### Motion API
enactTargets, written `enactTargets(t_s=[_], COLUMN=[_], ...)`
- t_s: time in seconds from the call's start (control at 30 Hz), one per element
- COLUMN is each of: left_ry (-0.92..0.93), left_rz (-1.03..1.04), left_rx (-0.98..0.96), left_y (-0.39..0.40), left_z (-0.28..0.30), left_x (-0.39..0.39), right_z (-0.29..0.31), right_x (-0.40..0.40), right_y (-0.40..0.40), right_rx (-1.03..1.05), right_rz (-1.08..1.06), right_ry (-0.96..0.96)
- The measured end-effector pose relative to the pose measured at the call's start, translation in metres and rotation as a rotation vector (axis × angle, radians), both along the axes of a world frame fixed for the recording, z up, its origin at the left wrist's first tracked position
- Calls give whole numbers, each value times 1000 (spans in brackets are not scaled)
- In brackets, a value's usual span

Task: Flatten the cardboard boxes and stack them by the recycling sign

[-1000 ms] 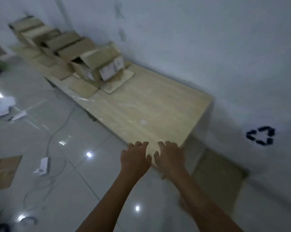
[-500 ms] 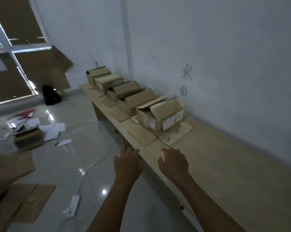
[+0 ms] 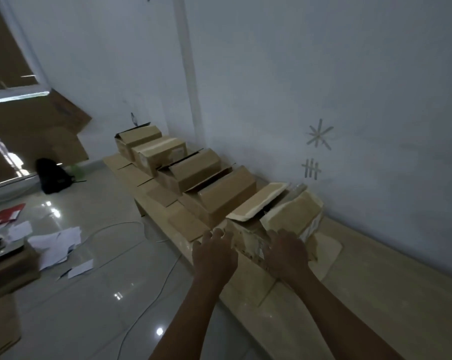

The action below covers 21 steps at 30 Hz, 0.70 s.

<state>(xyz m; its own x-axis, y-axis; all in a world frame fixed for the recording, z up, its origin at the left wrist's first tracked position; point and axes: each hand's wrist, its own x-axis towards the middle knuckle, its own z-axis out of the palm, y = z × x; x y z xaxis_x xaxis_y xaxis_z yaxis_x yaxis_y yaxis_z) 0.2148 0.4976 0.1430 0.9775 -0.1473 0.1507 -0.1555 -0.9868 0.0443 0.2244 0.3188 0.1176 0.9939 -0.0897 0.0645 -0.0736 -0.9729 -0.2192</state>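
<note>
1. We count 5 cardboard boxes in a row on the bench (image 3: 375,294), against the wall (image 3: 323,74). The nearest box (image 3: 276,216) has open flaps; contents hidden.
2. Our left hand (image 3: 214,255) and right hand (image 3: 285,253) reach its near side, fingers loosely spread, grasping nothing.
3. On the glossy floor (image 3: 89,307): a cable (image 3: 131,255), scattered papers (image 3: 56,242), a black bag (image 3: 53,175).

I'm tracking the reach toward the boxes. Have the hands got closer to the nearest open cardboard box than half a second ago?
Yes. The left hand and right hand have come forward along the table and now reach the nearest open cardboard box.
</note>
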Motion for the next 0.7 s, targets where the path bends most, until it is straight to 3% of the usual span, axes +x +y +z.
enactTargets(t_s=[0.23,0.43,0.53,0.6,0.7], left_ry=[57,129,331,527,739], left_rz=[-245,-526,-610,-542,-491], left_rx=[-48,-141,-136,-120,-94], left_y=[-29,-77,-109,-122,-129], left_z=[-5,-26,-47,-66,-96], left_x=[157,288,330,347,353], right_z=[7,0,-21,-33,-53], right_x=[112,203,227,232,228], right_y=[-22,-46,-53,-54,-51], right_rx=[132,315,399,470,554], right_rz=[-222,-623,-824,-887,-907], right_ry=[-17,-26,182,300,311])
